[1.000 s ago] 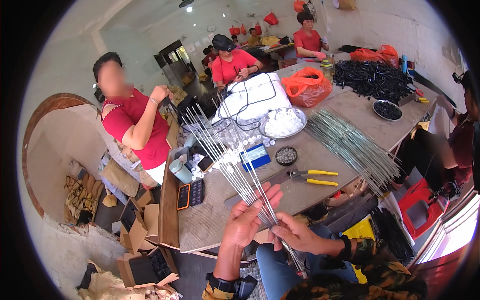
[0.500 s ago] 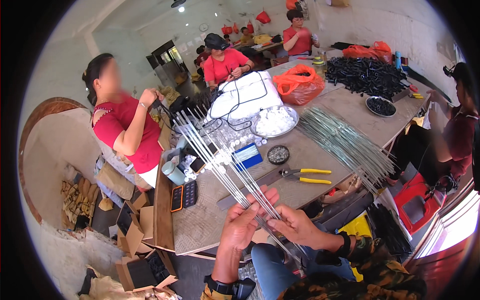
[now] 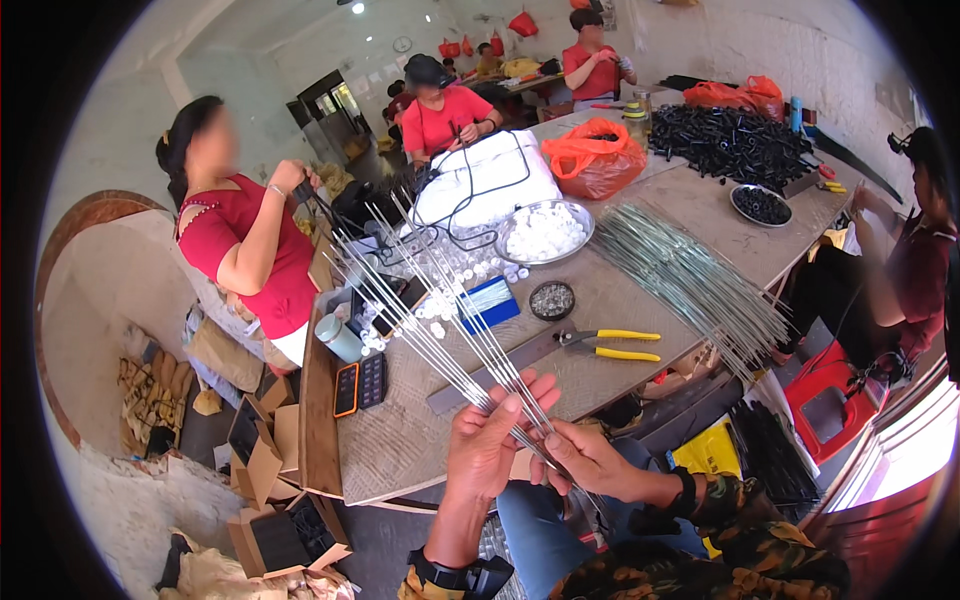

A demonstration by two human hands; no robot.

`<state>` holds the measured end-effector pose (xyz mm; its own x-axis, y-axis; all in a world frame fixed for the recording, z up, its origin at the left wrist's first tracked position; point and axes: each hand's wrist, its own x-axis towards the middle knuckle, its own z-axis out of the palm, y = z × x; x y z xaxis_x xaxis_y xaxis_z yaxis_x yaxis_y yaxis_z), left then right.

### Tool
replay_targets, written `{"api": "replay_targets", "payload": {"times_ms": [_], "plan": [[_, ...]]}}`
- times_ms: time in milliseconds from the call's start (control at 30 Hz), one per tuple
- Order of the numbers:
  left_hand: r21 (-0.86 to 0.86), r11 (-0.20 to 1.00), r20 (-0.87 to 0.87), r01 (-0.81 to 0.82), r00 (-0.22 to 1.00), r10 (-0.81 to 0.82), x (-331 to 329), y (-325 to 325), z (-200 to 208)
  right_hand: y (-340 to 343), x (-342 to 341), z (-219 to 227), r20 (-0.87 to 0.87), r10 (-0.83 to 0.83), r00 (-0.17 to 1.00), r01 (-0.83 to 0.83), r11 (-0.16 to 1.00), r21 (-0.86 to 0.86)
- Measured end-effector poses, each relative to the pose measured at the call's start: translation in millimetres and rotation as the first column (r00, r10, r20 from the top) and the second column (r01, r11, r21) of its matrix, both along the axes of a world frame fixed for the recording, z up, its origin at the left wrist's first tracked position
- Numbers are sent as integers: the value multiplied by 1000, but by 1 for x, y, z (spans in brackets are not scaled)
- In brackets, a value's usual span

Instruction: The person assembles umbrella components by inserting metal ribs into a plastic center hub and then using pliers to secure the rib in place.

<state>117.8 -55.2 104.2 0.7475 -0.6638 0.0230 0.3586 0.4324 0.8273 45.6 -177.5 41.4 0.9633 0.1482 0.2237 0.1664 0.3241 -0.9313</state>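
A: Two hands on the rods [image 3: 447,365] — left hand [image 3: 485,437] pins them under its thumb across outstretched fingers, right hand [image 3: 592,458] pinches lower on the bunch.

B: Where's the bunch vs the pliers [image 3: 622,334]?

A: Grips are on the near side of the pliers. Tips fan out to their left and beyond, split in two groups. Similar rods in a pile [image 3: 690,285] right of the pliers.

B: Handling?

A: Thin, shiny, metal-looking. My guess: light singly, stiff but springy at that length, so tips may whip. Smooth, likely slippery — they'd slide on each other. Not fragile; could bend.

B: Best hold?

A: Thumb flat across the bunch, second grip toward mid-length if tips sag. Avoid holding by the tips.
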Motion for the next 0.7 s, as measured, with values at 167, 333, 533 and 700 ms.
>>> {"api": "replay_targets", "payload": {"times_ms": [167, 333, 533, 700], "plan": [[123, 977, 65, -176, 983, 169, -5, -7, -3, 4, -1, -4, 24, -54, 998, 56, 991, -120], [129, 975, 55, -180, 983, 175, -5, -4, -7, 12, -2, -5, 23, -93, 995, 92, 995, 41], [97, 992, 55, -86, 995, 81, -4, 1, -9, 13, 1, -3, 50, -189, 981, 189, 982, 10], [40, 997, 126, 58, 990, -63, 2, 6, -9, -1, 7, -7, 163, -302, 939, 337, 904, -264]]}}
